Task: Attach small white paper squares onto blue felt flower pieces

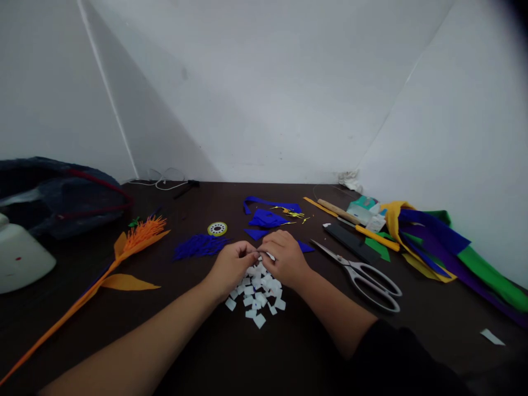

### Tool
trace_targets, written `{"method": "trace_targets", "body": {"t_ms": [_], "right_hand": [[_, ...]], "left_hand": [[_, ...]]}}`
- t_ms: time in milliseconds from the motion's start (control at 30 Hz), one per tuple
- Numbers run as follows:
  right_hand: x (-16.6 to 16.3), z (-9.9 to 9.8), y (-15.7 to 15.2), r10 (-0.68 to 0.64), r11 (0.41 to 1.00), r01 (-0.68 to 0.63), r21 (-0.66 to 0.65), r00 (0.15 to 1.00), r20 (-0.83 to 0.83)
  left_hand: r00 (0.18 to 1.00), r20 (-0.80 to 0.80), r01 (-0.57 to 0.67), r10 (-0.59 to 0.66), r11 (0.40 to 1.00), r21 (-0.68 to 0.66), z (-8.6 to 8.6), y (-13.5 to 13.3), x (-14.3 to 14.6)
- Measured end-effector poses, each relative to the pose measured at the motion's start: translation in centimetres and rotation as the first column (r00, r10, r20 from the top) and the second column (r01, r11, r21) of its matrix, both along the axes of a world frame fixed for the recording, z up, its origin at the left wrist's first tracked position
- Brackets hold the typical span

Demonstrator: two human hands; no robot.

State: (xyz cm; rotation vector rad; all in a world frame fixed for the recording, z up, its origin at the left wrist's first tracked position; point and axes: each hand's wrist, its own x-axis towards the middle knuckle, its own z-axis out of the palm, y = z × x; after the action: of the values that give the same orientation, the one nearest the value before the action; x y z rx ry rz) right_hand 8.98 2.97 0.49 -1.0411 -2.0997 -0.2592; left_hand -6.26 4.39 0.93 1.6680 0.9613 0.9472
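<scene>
My left hand (234, 265) and my right hand (285, 257) meet fingertip to fingertip over the dark table, both closed in a pinch. A small white piece (270, 256) shows between the fingers of my right hand. What my left fingertips pinch is too small to make out. Below both hands spreads a loose pile of small white square cuttings (259, 297). Beside my left hand lie a blue fringed bundle (200, 246) and a round yellow-rimmed dial of pins (217, 229). Blue fabric pieces (267, 218) with yellow bits lie just beyond my hands.
Grey-handled scissors (363, 276) lie right of my right arm, near a black flat case (350, 242) and a yellow cutter (377, 237). Coloured fabric strips (437, 242) heap at the right. An orange handmade flower (142, 236), a white container (22, 256) and a dark bag (82, 192) occupy the left.
</scene>
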Motion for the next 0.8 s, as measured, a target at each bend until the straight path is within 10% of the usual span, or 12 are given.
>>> {"method": "trace_targets", "body": {"t_ms": [400, 667, 800], "right_hand": [[-1.0, -0.7, 0.0, 0.012, 0.998, -0.014, 0.064, 0.999, 0.031], [3.1, -0.7, 2.7, -0.385, 0.896, 0.284, -0.342, 0.881, -0.276], [2.6, -0.7, 2.2, -0.164, 0.859, -0.209, -0.467, 0.752, -0.639]], "left_hand": [[0.988, -0.154, 0.004, 0.027, 0.979, 0.202, -0.1, 0.0, -0.2], [0.964, 0.265, 0.041, 0.011, 0.981, -0.192, -0.1, -0.2, 0.2], [0.905, 0.424, 0.152, -0.009, 0.94, -0.305, -0.2, -0.1, 0.2]]}}
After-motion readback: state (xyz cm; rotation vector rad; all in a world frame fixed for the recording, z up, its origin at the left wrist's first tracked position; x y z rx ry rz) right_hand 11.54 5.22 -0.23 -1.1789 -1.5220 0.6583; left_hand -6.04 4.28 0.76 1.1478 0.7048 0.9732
